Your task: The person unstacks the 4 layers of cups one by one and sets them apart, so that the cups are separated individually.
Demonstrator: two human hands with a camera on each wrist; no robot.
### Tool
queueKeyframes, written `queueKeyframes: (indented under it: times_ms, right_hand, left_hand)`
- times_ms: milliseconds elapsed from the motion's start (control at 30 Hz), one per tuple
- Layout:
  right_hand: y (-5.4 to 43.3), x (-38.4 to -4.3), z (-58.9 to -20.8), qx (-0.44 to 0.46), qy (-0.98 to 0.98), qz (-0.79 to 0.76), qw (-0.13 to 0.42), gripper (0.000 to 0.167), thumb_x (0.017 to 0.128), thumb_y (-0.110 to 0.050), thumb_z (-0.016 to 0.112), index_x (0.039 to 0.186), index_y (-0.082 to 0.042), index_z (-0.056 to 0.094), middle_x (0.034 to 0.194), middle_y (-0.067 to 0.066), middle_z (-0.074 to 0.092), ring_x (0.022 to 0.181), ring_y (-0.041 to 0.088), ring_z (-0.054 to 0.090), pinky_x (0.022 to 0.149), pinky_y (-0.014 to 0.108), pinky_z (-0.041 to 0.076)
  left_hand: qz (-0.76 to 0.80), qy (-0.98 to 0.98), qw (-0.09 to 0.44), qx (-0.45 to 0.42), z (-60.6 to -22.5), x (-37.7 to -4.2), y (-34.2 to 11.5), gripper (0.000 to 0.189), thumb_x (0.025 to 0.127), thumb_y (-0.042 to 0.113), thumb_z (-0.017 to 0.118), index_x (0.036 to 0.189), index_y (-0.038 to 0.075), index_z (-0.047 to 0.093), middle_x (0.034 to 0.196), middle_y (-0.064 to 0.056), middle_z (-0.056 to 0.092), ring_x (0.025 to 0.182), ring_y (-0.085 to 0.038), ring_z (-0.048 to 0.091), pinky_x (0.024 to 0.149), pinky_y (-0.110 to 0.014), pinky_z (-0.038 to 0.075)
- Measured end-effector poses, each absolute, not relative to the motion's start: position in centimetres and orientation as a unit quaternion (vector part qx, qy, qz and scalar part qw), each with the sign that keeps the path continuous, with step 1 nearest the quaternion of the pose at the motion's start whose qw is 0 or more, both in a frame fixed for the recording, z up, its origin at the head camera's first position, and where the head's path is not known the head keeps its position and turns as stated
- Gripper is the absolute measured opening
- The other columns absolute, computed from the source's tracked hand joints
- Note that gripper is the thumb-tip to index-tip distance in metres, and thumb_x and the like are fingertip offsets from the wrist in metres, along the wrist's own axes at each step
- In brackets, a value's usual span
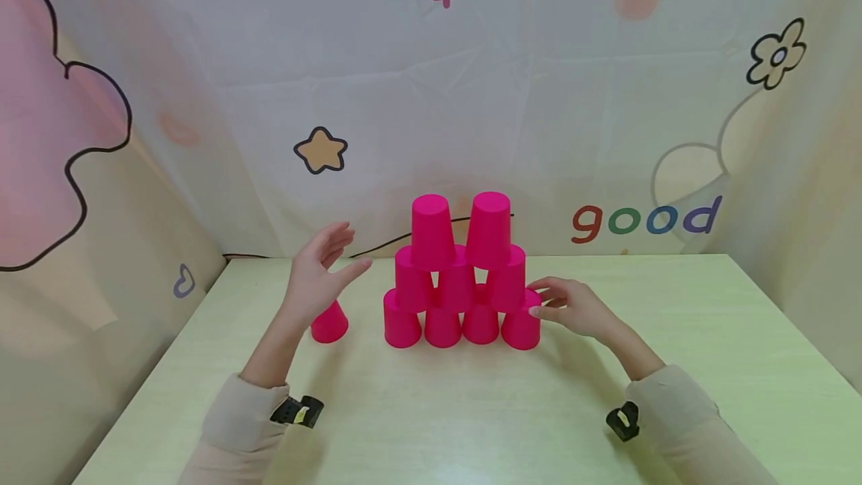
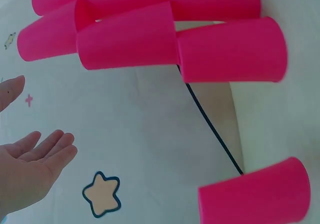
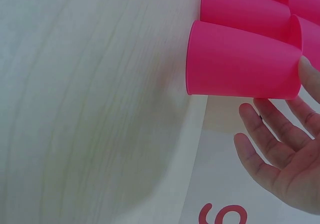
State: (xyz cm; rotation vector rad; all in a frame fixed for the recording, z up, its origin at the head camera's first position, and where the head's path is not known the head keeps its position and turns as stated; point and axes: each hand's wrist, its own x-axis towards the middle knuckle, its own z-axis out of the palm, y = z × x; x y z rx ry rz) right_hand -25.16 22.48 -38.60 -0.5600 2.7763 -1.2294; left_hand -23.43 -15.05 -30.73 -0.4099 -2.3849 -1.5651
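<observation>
Upside-down pink cups stand stacked in tiers: several in the bottom row, three in the middle row [image 1: 456, 279], two on top, a left one [image 1: 432, 230] and a right one [image 1: 490, 229]. My right hand [image 1: 572, 307] is at the bottom row's rightmost cup [image 3: 242, 62]; its thumb touches the cup near the narrow end, the other fingers spread loosely behind. Left of the stack, my left hand [image 1: 313, 275] is raised with fingers apart, holding nothing. Partly hidden behind that hand, a single pink cup [image 1: 330, 324] stands upside down on the table.
The pale wood-grain table [image 1: 438, 418] extends in front of the stack and to both sides. A printed cloth [image 1: 377, 96] hangs behind it, with a star [image 1: 321, 150] and the word "good" [image 1: 646, 219]. Black straps with small devices [image 1: 298, 412] sit at both wrists.
</observation>
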Motion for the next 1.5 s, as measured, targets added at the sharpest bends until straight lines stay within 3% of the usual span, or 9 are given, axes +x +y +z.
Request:
queueKeyframes:
  times_ms: [567,867,1500]
  right_hand:
    - [22.6,-25.1,-38.5,-0.178,0.899,-0.4,0.024,0.044,0.081,-0.017,0.068,0.119,0.0,0.053,0.11,0.016,0.058,0.094,0.03,0.058,0.074,0.036,0.052]
    - [22.7,-25.0,-38.4,-0.175,0.899,-0.401,0.027,0.043,0.082,-0.016,0.067,0.119,0.0,0.053,0.109,0.016,0.058,0.094,0.031,0.058,0.074,0.037,0.052]
    - [22.5,-25.0,-38.6,-0.17,0.895,-0.411,0.03,0.044,0.082,-0.017,0.067,0.12,0.0,0.052,0.11,0.016,0.058,0.095,0.03,0.058,0.075,0.037,0.052]
  left_hand:
    - [-0.585,-0.784,0.122,-0.169,-30.0,-24.6,-10.2,0.071,0.078,0.017,0.071,0.138,0.017,0.033,0.131,-0.004,0.045,0.119,-0.022,0.044,0.098,-0.038,0.037]
    - [-0.609,-0.76,0.115,-0.195,-29.9,-25.3,-8.0,0.073,0.078,0.013,0.071,0.139,0.014,0.032,0.13,-0.008,0.044,0.116,-0.027,0.044,0.097,-0.041,0.038]
    - [-0.603,-0.759,0.129,-0.209,-30.1,-25.9,-6.1,0.076,0.073,0.01,0.074,0.136,0.017,0.032,0.122,-0.007,0.047,0.108,-0.022,0.048,0.083,-0.04,0.048]
